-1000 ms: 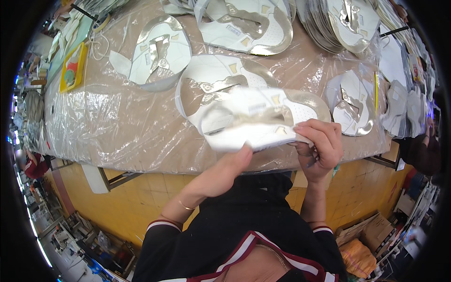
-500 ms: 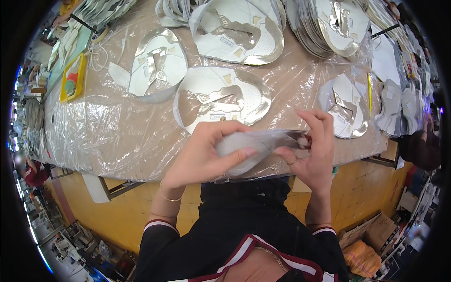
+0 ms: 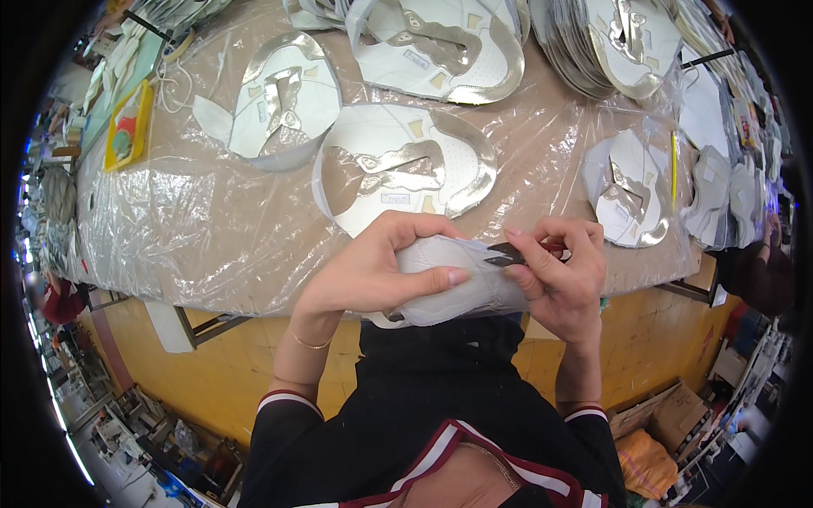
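Just off the table's near edge, my left hand point(image 3: 385, 271) is closed around a folded shoe upper point(image 3: 440, 254), its thumb pressed on the pale grey side. My right hand point(image 3: 563, 275) grips a small pair of thread snips point(image 3: 505, 254) with dark blades; a bit of red shows between the fingers. The blade tips lie at the upper's top edge. Beyond my hands, a white and gold shoe upper point(image 3: 461, 144) rests flat on the table, with another upper point(image 3: 301, 93) to its left and a smaller one point(image 3: 622, 203) to the right.
Plastic sheeting covers the brown table point(image 3: 229, 229). Stacked uppers point(image 3: 576, 51) stand at the far right, and more uppers point(image 3: 449, 51) lie at the far middle. A yellow tray point(image 3: 129, 127) sits at left. At right are a yellow stick point(image 3: 674, 173) and grey pieces point(image 3: 710, 190).
The upper in my left hand has turned, showing more of its pale side. My right hand has closed in, bringing the snips' blades to its edge. The view has shifted slightly.
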Available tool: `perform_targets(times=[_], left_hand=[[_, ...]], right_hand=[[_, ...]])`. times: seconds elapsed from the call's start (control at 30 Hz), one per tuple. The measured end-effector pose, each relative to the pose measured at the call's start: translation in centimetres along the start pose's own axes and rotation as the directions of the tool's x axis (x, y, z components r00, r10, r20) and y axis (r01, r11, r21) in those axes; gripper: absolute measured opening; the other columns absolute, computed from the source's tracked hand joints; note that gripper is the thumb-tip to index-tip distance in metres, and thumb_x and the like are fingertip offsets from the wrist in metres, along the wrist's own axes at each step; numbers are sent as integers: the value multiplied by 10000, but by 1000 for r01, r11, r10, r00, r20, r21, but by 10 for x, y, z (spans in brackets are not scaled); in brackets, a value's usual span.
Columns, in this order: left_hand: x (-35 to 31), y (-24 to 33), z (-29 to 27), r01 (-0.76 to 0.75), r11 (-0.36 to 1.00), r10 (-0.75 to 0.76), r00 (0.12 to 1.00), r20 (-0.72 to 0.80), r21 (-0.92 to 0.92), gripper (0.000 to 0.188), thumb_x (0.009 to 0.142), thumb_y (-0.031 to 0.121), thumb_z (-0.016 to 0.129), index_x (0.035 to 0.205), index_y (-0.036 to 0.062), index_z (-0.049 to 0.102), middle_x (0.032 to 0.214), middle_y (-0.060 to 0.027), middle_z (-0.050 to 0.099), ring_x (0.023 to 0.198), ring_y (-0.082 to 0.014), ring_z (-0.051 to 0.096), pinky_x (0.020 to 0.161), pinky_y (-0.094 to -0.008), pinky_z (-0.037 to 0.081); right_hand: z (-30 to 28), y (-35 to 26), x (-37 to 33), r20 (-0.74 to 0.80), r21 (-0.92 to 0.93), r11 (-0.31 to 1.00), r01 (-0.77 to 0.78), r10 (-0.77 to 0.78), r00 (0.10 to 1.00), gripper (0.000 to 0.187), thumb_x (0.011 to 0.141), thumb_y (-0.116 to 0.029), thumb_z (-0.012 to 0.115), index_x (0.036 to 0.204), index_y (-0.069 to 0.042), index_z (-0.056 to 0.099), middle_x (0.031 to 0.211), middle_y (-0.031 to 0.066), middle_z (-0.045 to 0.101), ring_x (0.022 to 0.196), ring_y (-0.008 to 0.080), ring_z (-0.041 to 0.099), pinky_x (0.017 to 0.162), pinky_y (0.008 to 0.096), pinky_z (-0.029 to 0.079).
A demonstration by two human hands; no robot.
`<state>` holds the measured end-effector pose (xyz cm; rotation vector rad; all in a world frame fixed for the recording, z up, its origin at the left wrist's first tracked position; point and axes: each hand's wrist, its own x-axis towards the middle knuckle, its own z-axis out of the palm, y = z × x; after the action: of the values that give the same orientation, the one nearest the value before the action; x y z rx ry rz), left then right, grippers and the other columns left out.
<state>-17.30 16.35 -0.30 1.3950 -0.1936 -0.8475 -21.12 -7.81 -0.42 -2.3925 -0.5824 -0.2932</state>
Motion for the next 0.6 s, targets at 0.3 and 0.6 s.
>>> perform_targets(times=[0.3,0.6], left_hand=[[2,-6,-1,4,999,-3,999,32,-46,312,827,136,755,1077,-19,651,903,-43,688,822,-57,600,739,-207,476],[1,-4,1,17,998,-15,999,32,-59,292,831,126,749,1066,-20,657,909,-41,688,833,-60,602,748,-205,475]], right_hand=[[8,-1,-4,-91,27,999,-21,23,996,341,755,-242,772,1087,-178,725,876,-33,611,637,100,530,724,305,321],[4,0,-10,-131,-32,999,-38,33,991,315,772,-276,756,1066,-164,731,878,-14,608,652,125,524,725,315,325]])
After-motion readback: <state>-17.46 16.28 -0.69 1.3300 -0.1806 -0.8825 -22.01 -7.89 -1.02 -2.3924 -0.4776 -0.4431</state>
